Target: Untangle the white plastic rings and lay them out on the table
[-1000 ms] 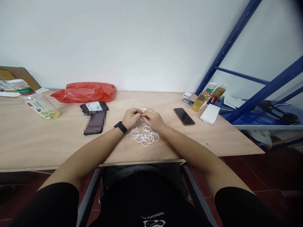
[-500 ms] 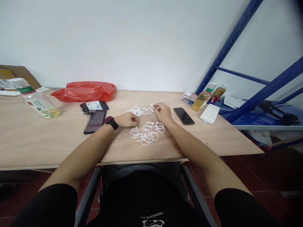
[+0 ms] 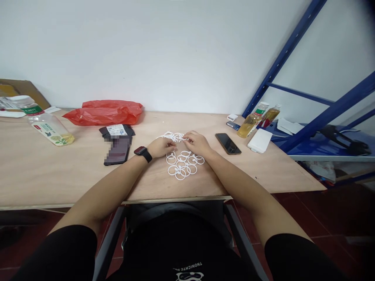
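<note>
Several white plastic rings with small knobs, like curtain rings, lie on the wooden table in two groups. The far heap of rings (image 3: 175, 136) is tangled and partly hidden behind my hands. Nearer to me, the loose rings (image 3: 182, 168) lie flat and overlap. My left hand (image 3: 161, 147), with a dark watch (image 3: 142, 151) at the wrist, rests in front of the heap with curled fingers; whatever they hold is hidden. My right hand (image 3: 197, 143) pinches a white ring at the heap's right edge, its fingertips close to the left ones.
A phone (image 3: 227, 143) lies to the right, near a white box (image 3: 259, 141) and a drink bottle (image 3: 252, 121). On the left are a dark package (image 3: 118, 148), a red plastic bag (image 3: 108, 112) and another bottle (image 3: 49, 125). A blue metal rack (image 3: 310, 105) stands at the right.
My left hand has moved right, toward my right hand, which has come slightly left and down with its white piece. The leftmost near rings have shifted; fewer show there now.
</note>
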`<state>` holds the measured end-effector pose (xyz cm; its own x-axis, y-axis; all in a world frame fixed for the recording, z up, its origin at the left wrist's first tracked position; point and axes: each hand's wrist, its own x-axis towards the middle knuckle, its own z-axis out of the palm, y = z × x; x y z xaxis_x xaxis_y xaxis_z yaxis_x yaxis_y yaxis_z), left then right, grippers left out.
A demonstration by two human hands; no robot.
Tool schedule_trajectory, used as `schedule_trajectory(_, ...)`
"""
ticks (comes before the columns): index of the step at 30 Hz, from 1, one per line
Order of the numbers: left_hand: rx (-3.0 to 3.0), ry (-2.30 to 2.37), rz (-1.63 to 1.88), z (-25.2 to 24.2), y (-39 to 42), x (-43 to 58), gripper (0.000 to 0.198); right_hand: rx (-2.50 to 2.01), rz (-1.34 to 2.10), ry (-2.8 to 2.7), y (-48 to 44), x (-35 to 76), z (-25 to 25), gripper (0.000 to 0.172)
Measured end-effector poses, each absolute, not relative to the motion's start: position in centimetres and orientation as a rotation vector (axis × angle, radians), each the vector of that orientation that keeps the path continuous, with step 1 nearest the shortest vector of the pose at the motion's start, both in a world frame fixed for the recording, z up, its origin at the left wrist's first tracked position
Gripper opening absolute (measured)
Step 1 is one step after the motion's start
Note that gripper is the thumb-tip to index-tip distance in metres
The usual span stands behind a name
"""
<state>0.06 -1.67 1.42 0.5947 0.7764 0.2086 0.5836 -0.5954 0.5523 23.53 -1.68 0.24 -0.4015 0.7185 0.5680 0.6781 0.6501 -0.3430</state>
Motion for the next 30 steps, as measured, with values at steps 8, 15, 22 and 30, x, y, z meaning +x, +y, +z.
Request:
schedule_trajectory(8, 2.452, 1.090, 0.407, 1.6, -1.5, -0.3, 0.020, -1.038, 0.115, -2.170, -1.7, 23.6, 0.3, 0.016)
schedule_trajectory(15, 2.575, 1.152, 0.839, 0.9, -1.6, 0.4, 0.013, -1.020, 0.182, -2.201, -2.7, 22.8, 0.9, 0.018)
schedule_trajectory(22, 2.643, 1.076, 1.016, 1.0, -2.5, 1.2, 0.011, -1.051, 0.348, -2.156, -3.9, 21.4, 1.1, 0.020)
schedule_trajectory(30, 2.610, 1.160, 0.875, 1.0, -2.8, 1.5, 0.020, -1.075, 0.485, -2.087, -3.8, 21.5, 0.9, 0.024)
